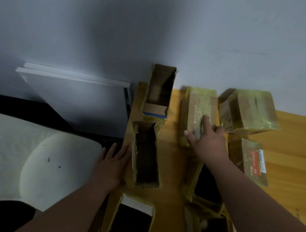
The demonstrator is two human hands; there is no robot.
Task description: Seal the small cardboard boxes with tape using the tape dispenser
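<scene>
the right hand (208,141) reaches forward over the yellow wooden table (293,146), fingers straight and spread, index fingertip and thumb touching the top of a closed brown cardboard box wrapped in yellowish tape (197,116). it grips nothing. just right of that box sits a second taped closed box (248,111), tilted, and nearer the person a taped box with a red-and-white label (250,161).

the left hand (112,164) lies flat with fingers straight and close together against the left outer wall of an open-topped brown cardboard box (146,154) at the table's left edge. beyond it stands another open box with a blue tape strip (159,90). further open boxes sit at the bottom edge. no tape dispenser can be made out; the view is dim and blurred.

left of the table: a white rounded seat (51,166) and a flat white panel (76,98) leaning at the grey wall (156,23).
</scene>
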